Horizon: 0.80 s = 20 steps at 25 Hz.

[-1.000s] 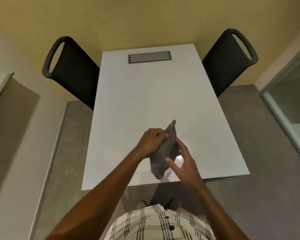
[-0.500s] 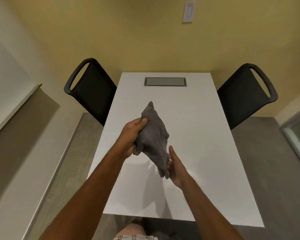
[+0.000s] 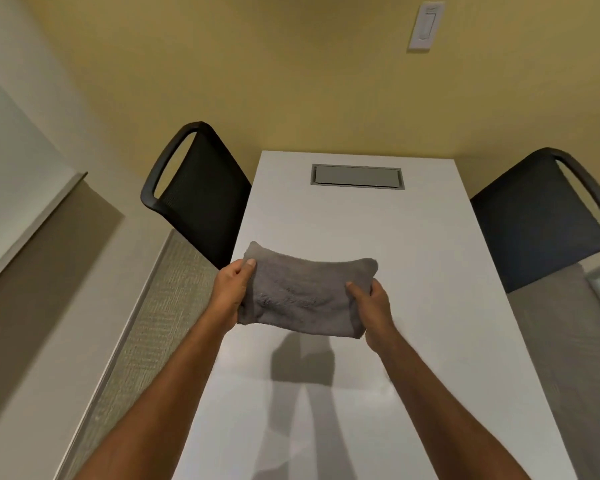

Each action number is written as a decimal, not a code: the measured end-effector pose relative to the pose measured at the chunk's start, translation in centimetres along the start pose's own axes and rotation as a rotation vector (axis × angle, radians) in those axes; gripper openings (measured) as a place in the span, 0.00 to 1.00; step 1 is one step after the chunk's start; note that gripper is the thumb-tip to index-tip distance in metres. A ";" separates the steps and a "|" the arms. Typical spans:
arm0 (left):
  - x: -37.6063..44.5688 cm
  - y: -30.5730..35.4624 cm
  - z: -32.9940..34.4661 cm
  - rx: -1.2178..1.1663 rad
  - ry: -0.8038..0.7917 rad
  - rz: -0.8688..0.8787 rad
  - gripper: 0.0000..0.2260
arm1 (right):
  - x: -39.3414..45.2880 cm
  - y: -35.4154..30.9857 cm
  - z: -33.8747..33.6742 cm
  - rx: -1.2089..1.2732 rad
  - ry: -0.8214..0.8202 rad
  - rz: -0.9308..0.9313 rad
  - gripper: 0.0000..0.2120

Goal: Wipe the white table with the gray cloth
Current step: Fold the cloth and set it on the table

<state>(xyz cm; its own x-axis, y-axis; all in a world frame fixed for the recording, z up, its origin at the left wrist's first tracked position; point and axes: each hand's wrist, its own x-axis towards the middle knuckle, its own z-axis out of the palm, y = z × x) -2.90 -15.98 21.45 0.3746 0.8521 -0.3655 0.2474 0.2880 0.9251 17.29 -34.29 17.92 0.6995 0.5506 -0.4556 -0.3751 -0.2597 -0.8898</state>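
The gray cloth (image 3: 300, 292) is stretched flat between both hands, held in the air above the middle of the white table (image 3: 413, 271). My left hand (image 3: 231, 289) grips the cloth's left edge, thumb on top. My right hand (image 3: 371, 304) grips its right edge. The cloth's shadow falls on the tabletop just below it, nearer to me. The fingers under the cloth are hidden.
A black chair (image 3: 196, 192) stands at the table's left side and another black chair (image 3: 541, 216) at its right. A gray recessed cover plate (image 3: 357, 176) sits near the table's far end, against the yellow wall. A wall switch (image 3: 425, 26) is above.
The cloth went from a bunched, hanging lump to spread out wide between both hands. My right hand moved to its right edge, and the view tilted up toward the far wall.
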 end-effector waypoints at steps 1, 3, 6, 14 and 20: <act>1.7 -0.3 -0.4 0.018 0.008 -0.006 0.12 | 1.3 -0.5 0.7 -0.045 -0.002 -0.010 0.07; 5.3 -0.9 -1.2 0.064 0.016 -0.004 0.12 | 3.8 -1.3 2.1 -0.135 -0.010 -0.029 0.10; 10.8 -1.9 -1.7 0.120 -0.017 -0.001 0.12 | 7.5 -1.7 4.0 -0.246 -0.010 -0.055 0.15; 23.9 -6.3 -1.1 0.250 0.066 -0.039 0.11 | 18.5 0.0 9.5 -0.394 0.017 -0.031 0.15; 27.5 -10.6 -1.7 0.504 0.245 -0.046 0.17 | 23.7 3.7 12.6 -0.485 0.002 0.010 0.28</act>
<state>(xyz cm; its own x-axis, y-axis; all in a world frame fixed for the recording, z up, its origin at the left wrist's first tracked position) 3.22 5.11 1.79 0.1494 0.9377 -0.3136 0.6777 0.1339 0.7231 24.85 -12.22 4.17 0.6983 0.5449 -0.4642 -0.0554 -0.6054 -0.7940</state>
